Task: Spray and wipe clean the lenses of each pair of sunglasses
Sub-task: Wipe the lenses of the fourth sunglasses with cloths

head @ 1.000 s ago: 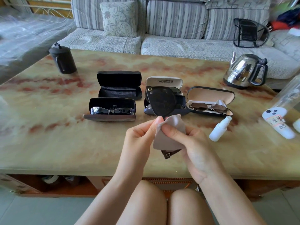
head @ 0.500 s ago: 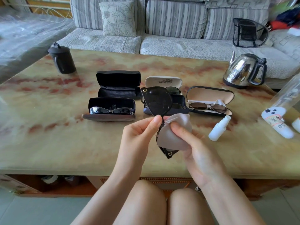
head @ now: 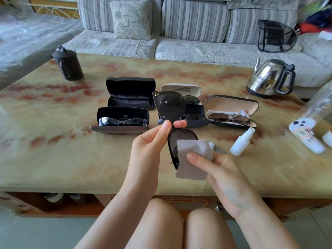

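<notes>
The gray cloth [head: 194, 159] is now sitting lower than before, over the bottom lens.
The left hand [head: 152, 141] is pinching the black sunglasses [head: 170, 106] at the bridge with thumb and forefinger, upright above the table [head: 71, 159]; the right hand [head: 221, 169] is pinching the cloth around the lower lens.

Sunglasses, 5 pairs: held pair [head: 170, 108], wrap pair [head: 122, 121], green pair [head: 190, 98], middle pair [head: 193, 116], brown pair [head: 230, 117].
Cases, 5: black case [head: 130, 87], brown case [head: 118, 129], white case [head: 180, 88], navy case [head: 197, 124], beige case [head: 231, 104].
Cloth [head: 194, 155], 1. Spray bottle [head: 242, 142], 1.
Kettle [head: 267, 78], 1, upper right. Black jug [head: 69, 66], 1, upper left. Cushion [head: 131, 20], 1.
White items [head: 305, 139] at right edge: count unclear.
</notes>
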The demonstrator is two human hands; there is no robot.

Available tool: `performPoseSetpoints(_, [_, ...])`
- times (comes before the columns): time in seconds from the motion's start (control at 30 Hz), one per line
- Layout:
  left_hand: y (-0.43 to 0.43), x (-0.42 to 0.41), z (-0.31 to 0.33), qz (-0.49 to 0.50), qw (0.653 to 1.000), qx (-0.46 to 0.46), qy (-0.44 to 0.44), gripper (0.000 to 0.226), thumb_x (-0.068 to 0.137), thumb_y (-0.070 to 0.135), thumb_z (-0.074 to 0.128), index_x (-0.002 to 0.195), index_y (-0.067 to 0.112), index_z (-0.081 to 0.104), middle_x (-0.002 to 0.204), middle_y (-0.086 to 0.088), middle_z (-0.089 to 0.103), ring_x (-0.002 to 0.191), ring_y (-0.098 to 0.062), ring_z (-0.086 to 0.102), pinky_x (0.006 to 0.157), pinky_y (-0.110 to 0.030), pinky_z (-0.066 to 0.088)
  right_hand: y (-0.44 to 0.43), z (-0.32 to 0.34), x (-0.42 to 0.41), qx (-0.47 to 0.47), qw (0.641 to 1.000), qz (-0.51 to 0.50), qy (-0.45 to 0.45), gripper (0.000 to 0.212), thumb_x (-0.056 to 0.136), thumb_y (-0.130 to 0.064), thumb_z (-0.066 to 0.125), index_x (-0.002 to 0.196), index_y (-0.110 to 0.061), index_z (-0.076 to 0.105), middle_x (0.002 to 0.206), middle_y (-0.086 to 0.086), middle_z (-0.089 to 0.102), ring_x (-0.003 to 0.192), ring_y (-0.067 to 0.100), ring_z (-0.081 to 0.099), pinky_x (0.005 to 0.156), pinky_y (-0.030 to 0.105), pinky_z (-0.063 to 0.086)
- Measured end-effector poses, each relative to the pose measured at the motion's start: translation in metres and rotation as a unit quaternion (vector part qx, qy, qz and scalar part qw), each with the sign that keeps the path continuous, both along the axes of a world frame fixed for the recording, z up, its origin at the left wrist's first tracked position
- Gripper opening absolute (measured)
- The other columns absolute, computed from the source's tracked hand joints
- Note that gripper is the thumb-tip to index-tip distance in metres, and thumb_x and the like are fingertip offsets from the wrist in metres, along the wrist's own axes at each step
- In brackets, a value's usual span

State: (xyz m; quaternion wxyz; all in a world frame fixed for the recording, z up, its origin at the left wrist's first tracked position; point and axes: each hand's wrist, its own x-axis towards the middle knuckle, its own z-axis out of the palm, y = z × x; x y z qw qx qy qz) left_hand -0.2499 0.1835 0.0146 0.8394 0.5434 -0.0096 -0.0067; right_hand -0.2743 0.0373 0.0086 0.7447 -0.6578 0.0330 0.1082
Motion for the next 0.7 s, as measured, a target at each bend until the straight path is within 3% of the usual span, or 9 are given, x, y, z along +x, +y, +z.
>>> performPoseSetpoints(0.1, [-0.002,0.001,-0.001,-0.014,1.000,0.007,0.012,0.037,0.087,0.036,0.053,0.100,0.008,0.074,0.094,-0.004,0.074,0.086,-0.016,0.067,0.080,-0.028,0.053,0.002,0.001,0.002,-0.028,0.999,0.017,0.009,0.035,0.066,-0.029,0.077,0.096,-0.011,0.078,0.101,0.013,0.075,0.103,0.025,0.068,0.107,0.046,0.041])
performPoseSetpoints(0.27, [-0.005,0.000,-0.002,-0.037,0.997,0.060,0.019,0.034,0.086,0.039,0.054,0.093,0.013,0.075,0.086,-0.005,0.074,0.075,-0.013,0.065,0.066,-0.023,0.050,0.009,0.007,0.009,-0.008,1.000,0.012,0.009,0.043,0.055,-0.021,0.087,0.095,-0.009,0.078,0.099,0.013,0.075,0.096,0.021,0.068,0.102,0.045,0.046])
performPoseSetpoints(0.43, [-0.004,0.001,-0.005,-0.036,0.996,0.086,0.005,0.043,0.083,0.041,0.054,0.099,0.008,0.076,0.096,-0.011,0.075,0.086,-0.012,0.066,0.075,-0.022,0.049,0.013,0.013,0.017,0.090,0.995,-0.042,0.024,0.020,0.063,-0.025,0.075,0.082,-0.024,0.080,0.088,0.001,0.075,0.089,0.016,0.066,0.080,0.031,0.049])
performPoseSetpoints(0.5, [-0.004,0.001,-0.005,-0.028,0.996,0.088,0.000,0.043,0.084,0.040,0.053,0.100,0.008,0.075,0.098,-0.009,0.075,0.090,-0.012,0.067,0.078,-0.022,0.050,0.016,0.012,0.017,0.097,0.993,-0.057,0.025,0.017,0.066,-0.025,0.074,0.081,-0.023,0.080,0.086,-0.001,0.074,0.087,0.014,0.065,0.078,0.031,0.048])
performPoseSetpoints(0.63, [-0.003,-0.001,-0.006,-0.015,0.997,0.080,0.018,0.041,0.084,0.043,0.054,0.098,0.011,0.076,0.095,-0.009,0.075,0.085,-0.016,0.065,0.075,-0.032,0.049,0.023,0.010,0.013,0.058,0.997,-0.046,0.006,0.028,0.064,-0.027,0.074,0.090,-0.017,0.079,0.087,0.003,0.076,0.082,0.014,0.068,0.069,0.031,0.052])
performPoseSetpoints(0.7, [0.000,-0.001,-0.005,-0.015,0.997,0.066,0.035,0.040,0.083,0.044,0.056,0.097,0.012,0.076,0.092,-0.010,0.075,0.082,-0.017,0.064,0.073,-0.033,0.047,0.022,0.007,0.010,0.014,1.000,-0.025,0.003,0.037,0.061,-0.030,0.076,0.093,-0.013,0.079,0.093,0.009,0.076,0.088,0.019,0.070,0.077,0.034,0.055])
